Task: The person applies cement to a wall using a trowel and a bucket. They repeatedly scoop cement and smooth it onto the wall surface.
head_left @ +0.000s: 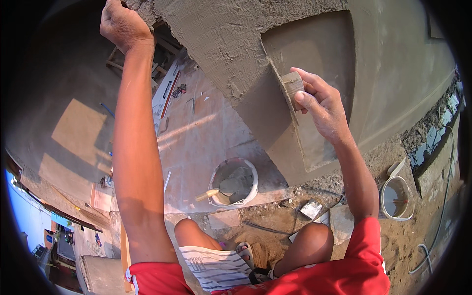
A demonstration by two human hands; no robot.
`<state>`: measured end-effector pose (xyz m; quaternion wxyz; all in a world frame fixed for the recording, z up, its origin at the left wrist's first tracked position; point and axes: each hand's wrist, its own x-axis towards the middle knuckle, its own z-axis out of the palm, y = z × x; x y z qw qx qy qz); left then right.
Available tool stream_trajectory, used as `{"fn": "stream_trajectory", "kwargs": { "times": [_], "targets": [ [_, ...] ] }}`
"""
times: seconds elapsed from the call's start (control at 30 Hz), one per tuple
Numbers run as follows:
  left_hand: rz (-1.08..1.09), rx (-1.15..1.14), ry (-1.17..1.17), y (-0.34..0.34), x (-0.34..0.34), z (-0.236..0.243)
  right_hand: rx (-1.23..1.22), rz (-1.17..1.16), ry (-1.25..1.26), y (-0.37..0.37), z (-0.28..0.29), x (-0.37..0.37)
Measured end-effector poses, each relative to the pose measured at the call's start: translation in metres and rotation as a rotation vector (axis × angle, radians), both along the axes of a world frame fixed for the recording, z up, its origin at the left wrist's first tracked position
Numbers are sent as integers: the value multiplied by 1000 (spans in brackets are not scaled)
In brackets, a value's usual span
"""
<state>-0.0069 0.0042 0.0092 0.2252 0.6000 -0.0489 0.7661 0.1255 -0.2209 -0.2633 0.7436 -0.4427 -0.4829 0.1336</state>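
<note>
My right hand (319,105) pinches a small wooden block (293,87) between thumb and fingers. The block lies against the ragged left edge of a rectangular recess (319,44) in the grey plastered wall (388,73). My left hand (123,24) is stretched far up at the upper left, beside the rough end of the wet plaster (216,44). Its fingers are curled and partly cut off by the picture's rim, so what they grip, if anything, is hidden.
Below the wall stands a bucket of grey mortar (254,189) with a wooden-handled trowel (207,195) in it. Another bucket (411,204) holds greyish liquid at the right. Broken tile pieces (311,209) and a dark rod (265,228) lie on sandy ground near my knees. A hose (445,196) runs along the right.
</note>
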Motion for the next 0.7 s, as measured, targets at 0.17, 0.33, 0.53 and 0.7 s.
{"fn": "stream_trajectory", "kwargs": {
  "times": [0.17,0.33,0.53,0.7],
  "targets": [
    [-6,65,-48,7,8,2,-239,30,71,-22,-102,11],
    [76,120,15,-2,6,-8,-270,20,282,-52,-170,-5],
    [106,120,-49,3,16,-10,-24,-406,-240,-41,-54,-17],
    [14,139,-41,-5,23,-10,275,-860,-947,-17,61,4]
  ]
}}
